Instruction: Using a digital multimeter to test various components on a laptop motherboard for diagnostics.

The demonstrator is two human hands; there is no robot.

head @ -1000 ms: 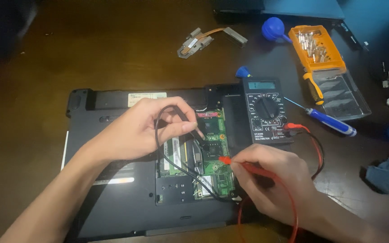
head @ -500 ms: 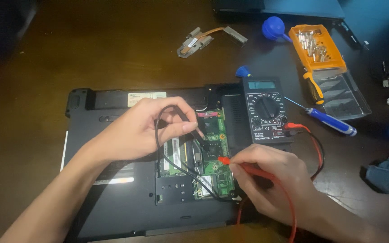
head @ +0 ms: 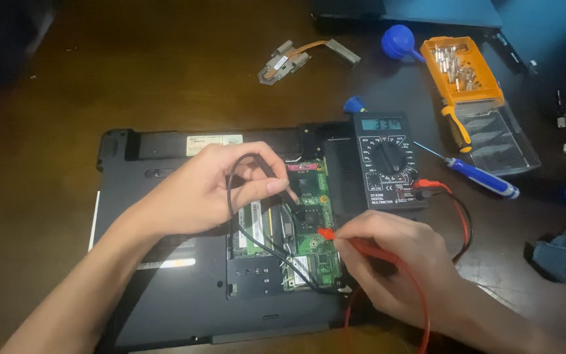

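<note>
1. Laptop [head: 165, 262], black and turned bottom side up, lies on the brown wooden surface [head: 132, 72]; its cover is off and the green circuit board [head: 312, 229] shows in the opening.
2. Left hand [head: 211, 190] is over the laptop, at the left of the board. Its fingers are pinched on the black probe [head: 282, 187], and the tip of this probe touches the board near the dark chip.
3. Right hand [head: 394, 262] is at the lower right edge of the laptop. It is closed on the red probe [head: 335, 235], whose tip rests on the board just below the black one.
4. Multimeter [head: 388, 160], black with a round dial and a lit display, lies on the right part of the laptop, beside the board. Red and black wires go from it to the hands.
5. Right of the laptop are a blue screwdriver [head: 483, 178] and an orange bit case [head: 463, 69]. Behind the laptop lies a metal heat pipe part [head: 296, 56].
</note>
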